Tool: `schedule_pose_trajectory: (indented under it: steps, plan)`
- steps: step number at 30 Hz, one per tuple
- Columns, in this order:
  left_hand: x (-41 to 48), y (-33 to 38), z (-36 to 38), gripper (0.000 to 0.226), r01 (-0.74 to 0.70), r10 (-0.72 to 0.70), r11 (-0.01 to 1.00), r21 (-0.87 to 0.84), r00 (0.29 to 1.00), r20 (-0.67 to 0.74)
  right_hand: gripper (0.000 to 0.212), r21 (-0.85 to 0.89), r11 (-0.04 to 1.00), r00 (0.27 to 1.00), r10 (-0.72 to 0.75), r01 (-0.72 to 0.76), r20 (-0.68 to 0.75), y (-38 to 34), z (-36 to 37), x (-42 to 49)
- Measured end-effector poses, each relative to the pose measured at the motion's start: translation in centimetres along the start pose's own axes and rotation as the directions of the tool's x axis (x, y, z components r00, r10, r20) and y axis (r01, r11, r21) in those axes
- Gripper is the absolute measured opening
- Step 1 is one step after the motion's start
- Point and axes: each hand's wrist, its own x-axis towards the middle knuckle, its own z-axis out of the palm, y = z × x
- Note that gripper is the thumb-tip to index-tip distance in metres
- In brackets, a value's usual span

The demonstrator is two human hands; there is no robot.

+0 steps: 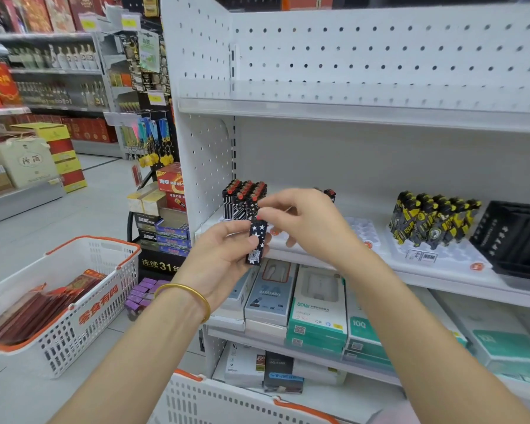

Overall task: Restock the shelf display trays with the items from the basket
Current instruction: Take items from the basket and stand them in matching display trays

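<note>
Head camera is showing me the star-patterned lighter (255, 240) standing upright in the air just in front of the shelf (426, 281), not yet in any slot. The left hand (224, 258) is gripping its lower body, fingers wrapped round it, while the right hand (303, 223) is pinching its top end. I am judging the risk to be in the handover: with both hands crowding one slim piece, it could be slipping free and dropping towards the basket (257, 403) below, or knocking the black lighters (244, 198) already standing close behind it. The lighter is looking narrow and glossy, black with white stars and a code label near its foot. Beyond it, the white display tray (361, 231) is showing many bare slots.
</note>
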Motion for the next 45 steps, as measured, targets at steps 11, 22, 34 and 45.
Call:
schedule_pose_trajectory:
  steps: [11, 22, 34, 45]
  plan:
    - [1.2, -2.2, 6.9, 0.018, -0.109, 0.086, 0.947, 0.303, 0.992, 0.089, 0.023, 0.328, 0.936, 0.974, 0.182, -0.130, -0.134, 3.7, -7.6, -3.6]
    - [1.9, -3.4, 9.2, 0.015, -0.095, 0.045, 0.914, 0.395, 0.990, 0.133, 0.024, 0.377, 0.916, 0.971, 0.200, -0.139, -0.129, 5.2, -8.7, -3.8]
    - [2.4, -4.2, 8.9, 0.025, -0.380, 0.482, 0.470, 0.797, 0.867, 0.129, 0.028, 0.128, 0.980, 0.906, 0.189, -0.151, -0.379, 6.4, -8.5, -1.6]
    - [3.7, -5.2, 6.2, 0.061, -0.435, 0.396, 0.169, 0.885, 0.852, 0.343, 0.022, -0.169, 0.979, 0.957, 0.058, -0.110, -0.286, 8.6, -5.6, 2.3]
